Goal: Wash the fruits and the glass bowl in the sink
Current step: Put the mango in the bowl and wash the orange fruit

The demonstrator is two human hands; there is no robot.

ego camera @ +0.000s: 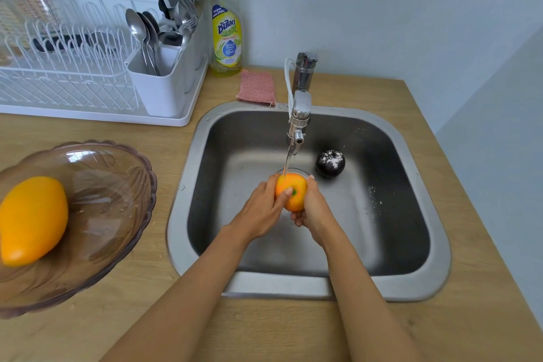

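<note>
Under the running tap [297, 132], your left hand [261, 209] and right hand [313, 209] clasp the orange apple [291, 191] mid-sink [188, 185], dark plum [330, 164] near at two o'clock.

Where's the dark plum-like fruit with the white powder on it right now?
In the head view, the dark round fruit lies on the floor of the steel sink, right of the running tap and beyond the right hand.

Head view, downward over sink [423, 285]
</note>
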